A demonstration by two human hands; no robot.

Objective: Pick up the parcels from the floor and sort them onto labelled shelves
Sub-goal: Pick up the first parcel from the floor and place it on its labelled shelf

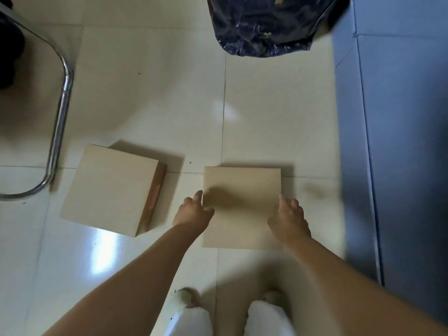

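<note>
The left hand (pixel 194 210) has its fingers loosely spread and curled, fingertips touching the left edge of a flat, square, pale-brown cardboard parcel (pixel 242 190) lying on the floor. The right hand (pixel 289 218) sits at the parcel's right edge, fingers slightly parted and bent downward over that side; motion blur keeps me from telling whether either hand has a firm grip yet. Both bare forearms reach down from the bottom of the view, and the parcel lies flat on the glossy cream floor tiles (pixel 157 105), just ahead of the person's white-clad legs (pixel 264 318).

Just beside it to the left, apart from it, lies a second flat pale-brown cardboard box (pixel 109 187), turned at an angle, with a red-printed strip along its darker right side. Further left a bent chrome tube chair leg (pixel 58 132) rests on the tiles. Along the floor's right edge runs a blue panel (pixel 400 141). At the far edge, a crumpled dark blue plastic bag (pixel 269 25) sits on the floor, well apart from both parcels.
</note>
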